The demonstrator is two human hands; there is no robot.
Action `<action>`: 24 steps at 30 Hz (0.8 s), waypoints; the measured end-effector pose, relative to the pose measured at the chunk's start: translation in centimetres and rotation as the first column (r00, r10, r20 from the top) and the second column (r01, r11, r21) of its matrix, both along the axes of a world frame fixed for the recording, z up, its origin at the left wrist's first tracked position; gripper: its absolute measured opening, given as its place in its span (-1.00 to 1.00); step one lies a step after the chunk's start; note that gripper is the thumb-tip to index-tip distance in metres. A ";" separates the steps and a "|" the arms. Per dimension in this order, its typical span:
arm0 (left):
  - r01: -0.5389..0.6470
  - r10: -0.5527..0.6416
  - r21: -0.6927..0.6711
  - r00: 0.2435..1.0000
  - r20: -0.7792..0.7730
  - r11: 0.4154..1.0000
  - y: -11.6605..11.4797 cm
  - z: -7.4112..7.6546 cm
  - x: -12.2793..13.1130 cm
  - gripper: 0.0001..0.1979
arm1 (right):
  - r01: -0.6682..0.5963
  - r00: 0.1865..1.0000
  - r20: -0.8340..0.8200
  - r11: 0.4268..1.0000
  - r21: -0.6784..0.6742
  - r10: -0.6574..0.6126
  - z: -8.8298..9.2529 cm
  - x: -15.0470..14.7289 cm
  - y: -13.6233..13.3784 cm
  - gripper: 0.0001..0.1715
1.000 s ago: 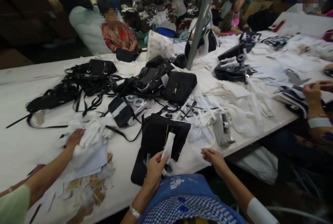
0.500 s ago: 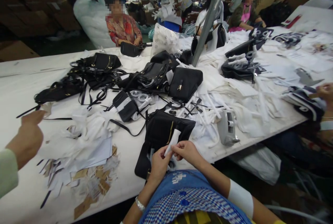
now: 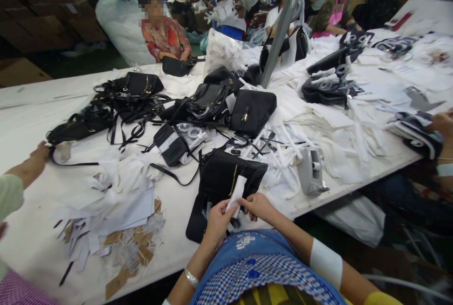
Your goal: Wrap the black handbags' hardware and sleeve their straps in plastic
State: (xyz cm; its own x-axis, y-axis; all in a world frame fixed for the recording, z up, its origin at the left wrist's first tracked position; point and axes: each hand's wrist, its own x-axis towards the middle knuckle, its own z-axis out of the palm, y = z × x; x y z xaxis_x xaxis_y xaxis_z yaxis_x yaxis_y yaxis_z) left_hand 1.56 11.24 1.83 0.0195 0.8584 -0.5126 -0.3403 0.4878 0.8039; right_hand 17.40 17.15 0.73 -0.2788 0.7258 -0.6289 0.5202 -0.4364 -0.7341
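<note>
My left hand (image 3: pixel 218 222) is closed around the lower part of a white wrapped strip (image 3: pixel 238 190), which points up and away from me. On the strip's lower right side, the fingers of my right hand (image 3: pixel 255 206) are pinched against it. What the strip wraps, if anything, is hidden. Just behind my hands lies a black bag (image 3: pixel 217 173) with a gold zipper, and its lower part spreads toward the table edge beside my left hand. A thin black strap (image 3: pixel 173 177) runs from this bag to the left.
More black bags (image 3: pixel 253 111) are heaped beyond. A grey tape dispenser (image 3: pixel 311 173) stands at right near the edge. White papers and brown tags (image 3: pixel 122 279) lie at left. A co-worker's hand (image 3: pixel 37 158) reaches in from the left. A metal post (image 3: pixel 283 31) rises from the table.
The co-worker's hand at left has moved back toward a black bag and strap. My right fingers have shifted slightly along the white strip; my left hand keeps its hold.
</note>
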 end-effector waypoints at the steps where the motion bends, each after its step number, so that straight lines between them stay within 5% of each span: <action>1: 0.008 -0.005 -0.039 0.996 0.086 0.999 0.0 0.3 0.0 -0.61 | 0.006 0.995 -0.103 0.998 -0.063 -0.012 -0.6 0.1 -0.2 -0.28; 4: 0.053 -0.006 -0.135 0.945 0.326 0.989 0.1 1.3 0.1 -0.66 | 0.014 0.936 -0.347 0.992 -0.122 -0.055 -2.7 0.4 -1.3 -0.28; 8: 0.025 0.054 -0.198 0.920 0.388 0.980 0.2 2.1 0.0 -0.53 | 0.145 0.932 -0.309 0.978 -0.152 -0.187 -4.5 1.3 -2.6 -0.33; 12: -0.052 0.101 -0.185 0.958 0.268 0.981 0.0 1.8 0.2 -0.28 | 0.350 0.845 -0.362 0.919 -0.182 -0.394 -1.9 1.4 -2.8 -0.37; 17: -0.041 0.053 -0.098 0.991 0.121 0.994 0.1 0.8 1.5 -0.05 | 0.300 0.787 -0.504 0.934 -0.191 -0.356 2.6 -1.2 -1.7 -0.44; 21: 0.096 -0.097 -0.044 0.995 -0.032 0.994 -0.3 -0.8 0.8 -0.21 | 0.280 0.855 -0.422 0.953 -0.117 -0.303 2.3 -1.0 -1.0 -0.43; 24: 0.041 -0.037 0.007 0.956 -0.291 0.999 -1.2 -2.8 -2.6 -0.46 | 0.200 0.944 -0.285 0.975 0.096 -0.165 0.5 1.6 -0.4 -0.45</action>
State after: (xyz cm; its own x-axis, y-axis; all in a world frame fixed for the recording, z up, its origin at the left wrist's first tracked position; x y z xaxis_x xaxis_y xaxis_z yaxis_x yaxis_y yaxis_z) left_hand -1.01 10.08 -0.98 -0.0953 0.8666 -0.4899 -0.0718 0.4848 0.8717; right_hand 19.00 16.77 1.26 -0.2831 0.8467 -0.4505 0.2119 -0.4029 -0.8904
